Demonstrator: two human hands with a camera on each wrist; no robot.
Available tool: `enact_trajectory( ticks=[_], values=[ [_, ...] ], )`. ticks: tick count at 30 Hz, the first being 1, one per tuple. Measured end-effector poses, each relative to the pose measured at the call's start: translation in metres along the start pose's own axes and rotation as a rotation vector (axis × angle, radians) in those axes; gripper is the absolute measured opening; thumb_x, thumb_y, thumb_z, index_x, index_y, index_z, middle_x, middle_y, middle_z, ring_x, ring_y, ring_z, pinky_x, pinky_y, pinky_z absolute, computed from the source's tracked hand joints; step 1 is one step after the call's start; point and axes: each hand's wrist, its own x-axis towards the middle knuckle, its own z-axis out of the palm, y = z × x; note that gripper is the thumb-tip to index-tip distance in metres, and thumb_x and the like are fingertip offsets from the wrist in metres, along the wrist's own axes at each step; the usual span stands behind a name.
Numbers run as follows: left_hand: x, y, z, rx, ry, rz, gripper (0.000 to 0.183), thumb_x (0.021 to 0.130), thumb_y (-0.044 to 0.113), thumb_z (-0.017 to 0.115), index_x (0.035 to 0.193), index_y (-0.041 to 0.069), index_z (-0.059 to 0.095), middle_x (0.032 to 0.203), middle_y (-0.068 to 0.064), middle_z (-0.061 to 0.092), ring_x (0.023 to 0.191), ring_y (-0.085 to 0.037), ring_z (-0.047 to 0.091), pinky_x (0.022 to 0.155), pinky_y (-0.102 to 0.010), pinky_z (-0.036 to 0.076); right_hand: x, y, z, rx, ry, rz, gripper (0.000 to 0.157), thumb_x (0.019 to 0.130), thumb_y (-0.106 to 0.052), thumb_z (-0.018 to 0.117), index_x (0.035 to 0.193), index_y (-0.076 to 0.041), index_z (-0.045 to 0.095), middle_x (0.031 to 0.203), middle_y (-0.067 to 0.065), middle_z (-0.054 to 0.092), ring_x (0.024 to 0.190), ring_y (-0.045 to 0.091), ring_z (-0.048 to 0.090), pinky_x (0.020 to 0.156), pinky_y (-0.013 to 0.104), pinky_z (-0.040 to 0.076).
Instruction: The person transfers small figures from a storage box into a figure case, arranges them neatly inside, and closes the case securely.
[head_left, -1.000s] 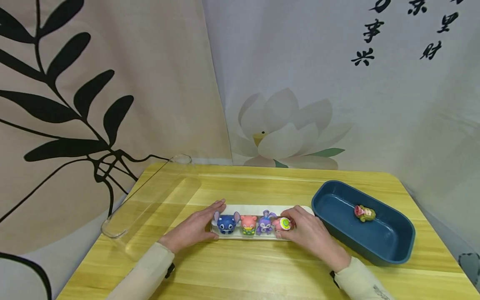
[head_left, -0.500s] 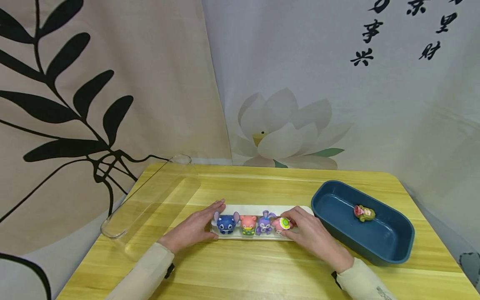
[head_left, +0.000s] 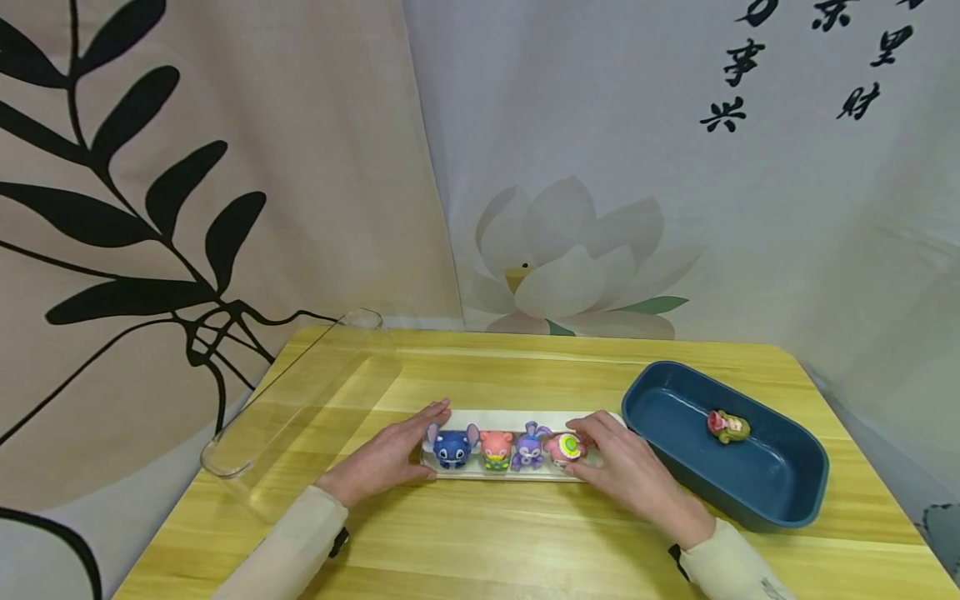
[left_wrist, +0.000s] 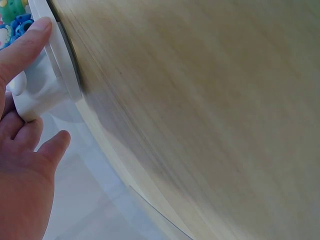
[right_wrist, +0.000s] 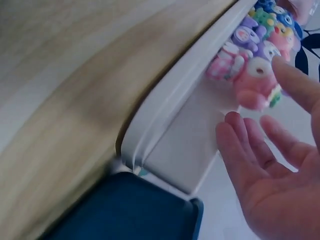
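A long white display base (head_left: 517, 418) lies on the table with a row of figurines on it. From left they are a blue big-eared figurine (head_left: 453, 451), a pink one (head_left: 497, 451), a purple rabbit (head_left: 529, 450) and a pink figurine with a round striped lollipop (head_left: 566, 448). My left hand (head_left: 388, 455) grips the base's left end, thumb on the front edge in the left wrist view, fingers at the end. Around the lollipop figurine my right hand (head_left: 633, 473) is spread, its fingers apart from it in the right wrist view (right_wrist: 270, 165).
A dark blue basin (head_left: 750, 508) stands to the right, close to the base. One green-and-pink figurine (head_left: 728, 427) lies in it. At the left edge of the wooden table (head_left: 480, 542) is a long transparent cover (head_left: 300, 400). A printed cloth backdrop (head_left: 360, 167) hangs behind.
My right hand has loosened from the lollipop figurine and drawn slightly to the right, its fingers opening. The figurine stays on the base. My left hand has kept its place.
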Motion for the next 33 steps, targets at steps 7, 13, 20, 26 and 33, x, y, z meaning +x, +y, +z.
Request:
enact_trajectory(
  ticks=[7,13,20,26,33],
  values=[
    [-0.001,0.000,-0.002,0.003,-0.011,-0.008,0.094,0.085,0.025,0.086,0.162,0.012,0.034,0.172,0.000,0.020,0.153,-0.027,0.029,0.121,-0.045,0.036,-0.012,0.002,-0.021,0.030,0.050,0.011,0.051,0.085,-0.034,0.088,0.127,-0.012,0.069,0.123,-0.002,0.067,0.110,0.023,0.066,0.086,0.046,0.060],
    [-0.002,-0.001,-0.001,0.011,0.001,-0.002,0.095,0.085,0.024,0.087,0.162,0.011,0.034,0.172,-0.003,0.021,0.152,-0.029,0.031,0.120,-0.047,0.037,-0.025,0.004,-0.047,0.028,0.062,0.027,0.053,0.091,-0.040,0.080,0.134,-0.013,0.067,0.141,0.005,0.062,0.126,0.033,0.061,0.095,0.058,0.057],
    [-0.003,0.000,-0.002,0.006,-0.002,-0.004,0.095,0.084,0.025,0.087,0.162,0.011,0.034,0.172,-0.002,0.020,0.152,-0.029,0.031,0.120,-0.048,0.037,-0.038,0.015,-0.074,0.014,0.068,0.096,0.058,0.094,-0.043,0.076,0.142,-0.013,0.062,0.153,0.011,0.053,0.137,0.043,0.050,0.101,0.071,0.046],
    [-0.001,-0.001,-0.001,0.009,0.000,0.006,0.096,0.084,0.025,0.087,0.162,0.011,0.034,0.172,-0.003,0.021,0.152,-0.030,0.032,0.120,-0.048,0.037,-0.048,0.033,-0.088,0.022,0.118,0.123,0.059,0.095,-0.039,0.076,0.144,-0.013,0.059,0.154,0.013,0.052,0.137,0.048,0.047,0.101,0.073,0.042],
    [0.000,0.000,-0.001,0.008,-0.001,0.013,0.096,0.085,0.026,0.087,0.162,0.011,0.034,0.172,-0.003,0.021,0.153,-0.029,0.031,0.120,-0.047,0.036,-0.058,0.057,-0.101,0.001,0.156,0.205,0.065,0.096,-0.038,0.075,0.151,-0.014,0.053,0.150,0.018,0.053,0.116,0.042,0.058,0.087,0.068,0.048]
  ],
)
